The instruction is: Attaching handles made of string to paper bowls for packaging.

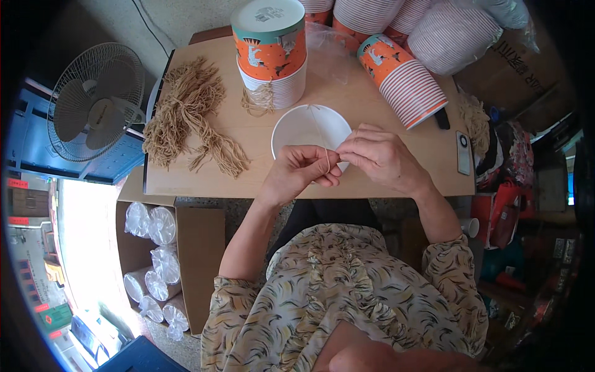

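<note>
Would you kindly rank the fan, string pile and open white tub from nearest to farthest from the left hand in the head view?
1. Open white tub: just beyond the left hand.
2. String pile: left part of the table.
3. Fan: far left, past the table.

Pale wall [193,18], light wood table [211,186], caged fan [96,102], bright light [83,235] at left, speckled grey floor [166,346]

Person wears a loose cream blouse [273,328], printed all over with short curved strokes, dark grey-green and mustard-tan. Two gathered ruffle strips [315,273] run down the front, fabric puckered between them. Same print on left sleeve [226,319] and right sleeve [455,279]; both wide, ending around the elbow. Forearms bare below, left hand [302,168] and right hand [383,155] ungloved. Black trousers [347,211], plain, partly hidden by the blouse.
</note>
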{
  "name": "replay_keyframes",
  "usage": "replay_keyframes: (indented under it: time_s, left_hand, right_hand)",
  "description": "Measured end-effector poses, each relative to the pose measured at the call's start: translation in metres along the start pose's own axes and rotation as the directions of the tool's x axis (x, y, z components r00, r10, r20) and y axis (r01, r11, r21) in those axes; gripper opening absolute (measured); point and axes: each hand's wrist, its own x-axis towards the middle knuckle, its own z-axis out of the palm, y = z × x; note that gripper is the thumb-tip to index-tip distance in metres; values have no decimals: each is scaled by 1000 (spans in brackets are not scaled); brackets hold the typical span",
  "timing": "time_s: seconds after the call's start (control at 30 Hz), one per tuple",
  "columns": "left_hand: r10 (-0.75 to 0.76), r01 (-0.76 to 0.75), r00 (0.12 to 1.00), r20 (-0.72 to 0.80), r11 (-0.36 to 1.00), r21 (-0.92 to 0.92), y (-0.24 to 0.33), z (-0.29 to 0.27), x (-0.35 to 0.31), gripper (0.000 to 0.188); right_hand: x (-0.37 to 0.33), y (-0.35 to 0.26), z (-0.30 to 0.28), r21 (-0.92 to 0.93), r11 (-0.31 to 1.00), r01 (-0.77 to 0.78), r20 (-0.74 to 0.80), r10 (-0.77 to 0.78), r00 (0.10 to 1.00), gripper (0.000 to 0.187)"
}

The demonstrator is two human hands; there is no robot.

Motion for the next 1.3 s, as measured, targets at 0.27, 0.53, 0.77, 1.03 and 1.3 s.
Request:
replay_keyframes:
  time_s: [0.27,0.53,0.77,1.03,1.3]
  left_hand:
    - [231,-200,968,-96,945,259,-14,15,-21,26]
    - [464,-362,885,24,655,663,-11,-1,3,20]
    - [229,-257,965,131,713,652,7,-21,22,21]
    - [80,-100,993,88,963,250,11,-16,28,30]
    - [29,-58,994,108,961,270,14,-14,31,28]
  right_hand:
    - [-2,-1,11,179,978,-106,-57,118,991,7]
    - [0,29,21,491,818,-299,183,238,954,6]
    - [-1,39,15,673,652,-350,80,407,910,6]
    - [1,44,6,604,715,-353,112,362,925,6]
    - [3,45,5,596,760,-260,55,284,957,9]
